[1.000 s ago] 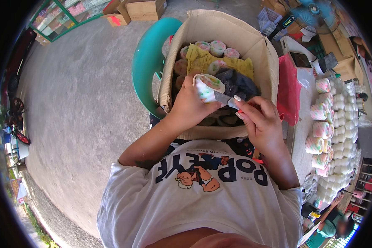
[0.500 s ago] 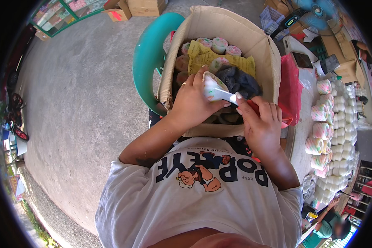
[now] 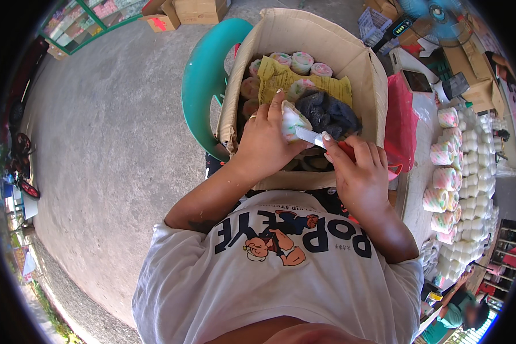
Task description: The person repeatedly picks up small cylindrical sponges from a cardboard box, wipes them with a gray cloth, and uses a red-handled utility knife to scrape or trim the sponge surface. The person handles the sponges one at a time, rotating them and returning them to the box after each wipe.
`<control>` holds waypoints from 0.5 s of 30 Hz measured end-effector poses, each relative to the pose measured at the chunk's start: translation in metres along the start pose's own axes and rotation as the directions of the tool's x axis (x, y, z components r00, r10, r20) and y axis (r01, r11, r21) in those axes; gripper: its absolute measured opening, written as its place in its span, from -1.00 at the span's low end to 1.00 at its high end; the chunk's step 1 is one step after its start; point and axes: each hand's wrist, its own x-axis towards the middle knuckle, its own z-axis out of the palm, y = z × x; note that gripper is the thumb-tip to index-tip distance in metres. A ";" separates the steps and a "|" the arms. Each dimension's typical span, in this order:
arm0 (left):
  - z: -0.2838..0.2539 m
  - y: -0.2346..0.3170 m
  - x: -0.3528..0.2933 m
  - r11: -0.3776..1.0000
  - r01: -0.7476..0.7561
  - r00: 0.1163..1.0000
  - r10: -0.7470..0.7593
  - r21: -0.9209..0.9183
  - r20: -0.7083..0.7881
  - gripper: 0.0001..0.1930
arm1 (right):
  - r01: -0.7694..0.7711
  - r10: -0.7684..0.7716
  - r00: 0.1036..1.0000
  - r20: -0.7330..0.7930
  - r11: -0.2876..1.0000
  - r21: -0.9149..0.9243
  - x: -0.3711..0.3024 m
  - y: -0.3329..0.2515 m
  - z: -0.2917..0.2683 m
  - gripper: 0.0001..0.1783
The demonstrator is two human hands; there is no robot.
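My left hand [image 3: 265, 136] is wrapped round a white, cup-shaped piece [image 3: 293, 118] with pastel pink and green flecks, held tilted over an open cardboard box [image 3: 304, 26]. In my right hand [image 3: 359, 175] is a knife [image 3: 310, 136] with a flat pale blade and a red handle. The blade's end meets the lower right edge of the piece, near my left thumb. Beyond my hands, inside the box, lie a dark cloth [image 3: 328, 113], a yellow printed sheet [image 3: 335, 86] and several similar flecked pieces [image 3: 301, 62]. My fingers hide part of the held piece.
A teal plastic chair [image 3: 198, 86] stands against the box's left side. To the right, a pink bag [image 3: 400, 126] hangs by a table stacked with flecked rolls [image 3: 445, 179] and white cups [image 3: 472, 192]. A fan [image 3: 436, 14] and phone [image 3: 417, 81] are farther back. Another person [image 3: 458, 315] sits lower right.
The knife blade has drawn back to the right across the piece, so less of it overlaps the white surface. My left hand keeps its grip.
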 end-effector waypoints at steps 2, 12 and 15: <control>0.001 0.001 0.000 0.999 0.030 1.000 -0.030 -0.010 -0.004 0.02 | -0.003 0.003 1.000 -0.004 1.000 -0.006 0.000 0.000 0.000 -0.63; -0.001 0.000 0.000 0.998 -0.006 1.000 0.006 -0.061 -0.002 0.00 | -0.142 0.148 0.989 -0.013 0.969 0.205 0.003 0.010 -0.009 -0.63; 0.000 -0.001 0.001 0.991 -0.031 0.999 0.026 -0.129 -0.045 -0.03 | -0.185 0.176 0.983 0.059 0.907 0.378 0.002 0.009 -0.008 -0.66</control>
